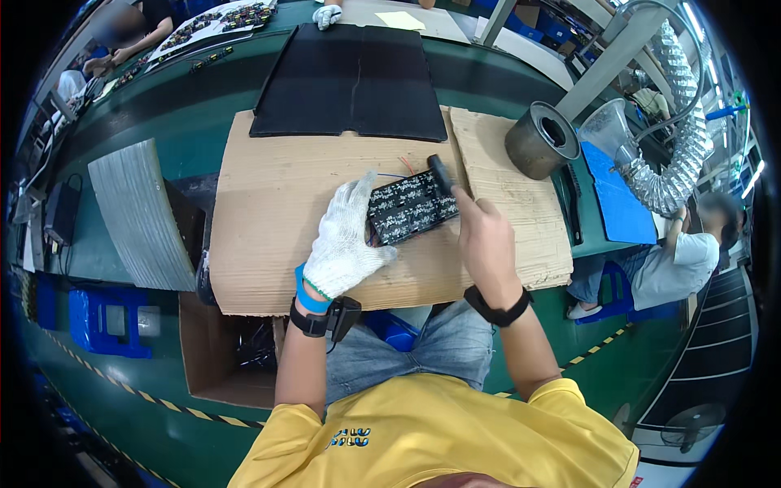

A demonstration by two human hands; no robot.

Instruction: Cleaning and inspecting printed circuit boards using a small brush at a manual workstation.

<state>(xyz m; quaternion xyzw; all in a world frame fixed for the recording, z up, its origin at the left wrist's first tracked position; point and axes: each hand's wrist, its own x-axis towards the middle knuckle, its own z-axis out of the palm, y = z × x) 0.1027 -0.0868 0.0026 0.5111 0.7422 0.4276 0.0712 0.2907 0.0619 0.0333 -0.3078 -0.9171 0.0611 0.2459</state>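
A black circuit board panel [407, 210] with rows of small pale components lies slightly tilted on the brown cardboard sheet [268, 236]. Thin red and blue wires stick out from its far side. My left hand [343, 232], in a white knit glove, holds the panel's left edge, fingers along the far corner and thumb at the near one. In my bare right hand [486, 244] is a black brush-like tool [440, 173], its dark head over the panel's far right corner. Bristles cannot be made out. My right fingers are closed round it, partly hidden by the hand.
Beyond the cardboard lies a black flat sheet [350, 81]. A round metal can [543, 140] stands at right, near a silver flexible duct [679, 122] and a blue board [618, 195]. A curved grey panel [142, 215] stands left. Other people sit around; a gloved hand [327, 16] shows at the far side.
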